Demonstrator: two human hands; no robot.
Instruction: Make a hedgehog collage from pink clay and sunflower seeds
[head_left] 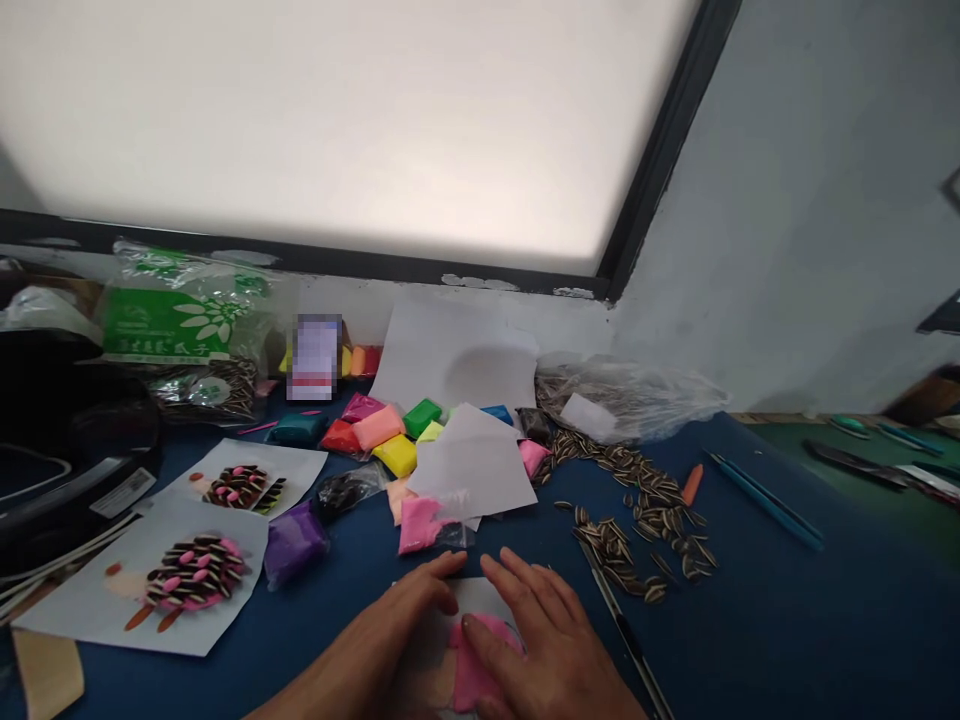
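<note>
Pink clay lies flattened on a small white paper at the bottom middle. My right hand is open over its right side, fingers spread and the thumb laid on the clay. At the paper's left side rests my left hand, its fingers loosely bent and apart, gripping nothing I can see. A peach patch shows beside the pink clay, partly hidden by my hands. Just beyond my fingertips is an opened packet of pink clay.
Striped sunflower seeds and a craft knife lie to the right, with blue tweezers farther out. Several coloured clay packets sit behind. Two papers with seed-covered clay animals lie left, near a purple packet.
</note>
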